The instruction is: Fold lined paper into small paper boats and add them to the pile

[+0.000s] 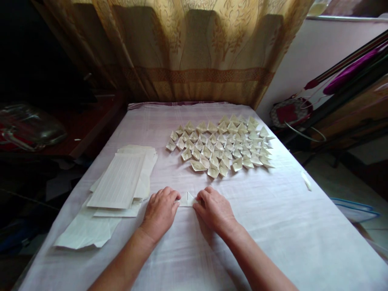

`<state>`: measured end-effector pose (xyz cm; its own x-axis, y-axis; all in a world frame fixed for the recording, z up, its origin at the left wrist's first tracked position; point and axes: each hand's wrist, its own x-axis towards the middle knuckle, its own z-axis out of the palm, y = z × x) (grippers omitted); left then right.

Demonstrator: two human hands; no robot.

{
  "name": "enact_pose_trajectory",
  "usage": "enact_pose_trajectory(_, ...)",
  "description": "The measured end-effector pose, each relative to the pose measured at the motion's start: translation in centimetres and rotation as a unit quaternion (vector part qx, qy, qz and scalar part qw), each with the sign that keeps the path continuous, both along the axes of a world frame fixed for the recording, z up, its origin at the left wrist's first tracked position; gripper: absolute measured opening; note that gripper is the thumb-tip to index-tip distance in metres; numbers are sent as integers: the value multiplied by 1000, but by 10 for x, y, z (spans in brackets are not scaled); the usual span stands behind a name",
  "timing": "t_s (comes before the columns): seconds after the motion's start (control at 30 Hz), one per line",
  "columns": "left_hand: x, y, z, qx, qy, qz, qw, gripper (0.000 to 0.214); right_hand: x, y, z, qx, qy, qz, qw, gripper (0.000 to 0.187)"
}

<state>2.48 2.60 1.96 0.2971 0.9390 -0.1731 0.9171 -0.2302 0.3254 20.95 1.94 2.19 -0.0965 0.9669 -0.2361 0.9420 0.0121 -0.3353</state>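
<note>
Between my hands is a small folded paper boat (187, 199), its pointed middle peak showing and both ends covered by fingers. My left hand (162, 208) pinches its left end between thumb and fingers. At the other end, my right hand (214, 206) grips the paper the same way. Just beyond them, many finished-looking paper boats (214, 169) stand in close rows on the cloth. To the left of my left hand lies a stack of lined paper sheets (118, 182), with loose, uneven sheets under it.
A pale checked cloth (273, 234) covers the table. A gold patterned curtain (194, 48) hangs behind it. A small white scrap (306, 180) lies near the right edge. On the dark red furniture at left sits a clear plastic-wrapped item (30, 125). A bag (291, 112) is at right.
</note>
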Motion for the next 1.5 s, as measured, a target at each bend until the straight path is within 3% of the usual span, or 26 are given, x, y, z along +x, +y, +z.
enact_pose_trajectory(0.1,1,7,7,-29,8,-27,999,13,0,4,2,-8,-11,13,1000,16)
enact_pose_trajectory(0.2,0,14,9,-42,-3,-52,998,29,0,6,2,-8,-2,26,1000,26)
enact_pose_trajectory(0.3,-1,21,6,-44,-19,-75,996,41,1,7,0,-12,19,31,999,25)
enact_pose_trajectory(0.47,-2,28,-2,-4,-55,-116,992,37,4,6,-6,25,64,42,997,17)
enact_pose_trajectory(0.63,-3,20,-3,66,-73,-157,983,23,11,-6,-23,132,106,85,982,4)
enact_pose_trajectory(0.8,-2,17,-12,185,-81,-194,960,20,16,-15,-39,322,140,102,931,15)
enact_pose_trajectory(0.9,-1,22,-23,232,-84,-207,947,19,19,-15,-43,367,131,128,912,22)
enact_pose_trajectory(1.07,-7,14,-32,253,-94,-222,937,15,23,-16,-44,322,144,159,922,17)
enact_pose_trajectory(1.27,-9,-14,-29,201,-96,-265,938,51,26,-19,-37,236,153,150,948,22)
enact_pose_trajectory(1.5,-6,-20,-33,177,-91,-244,949,46,34,-15,-38,210,159,115,958,18)
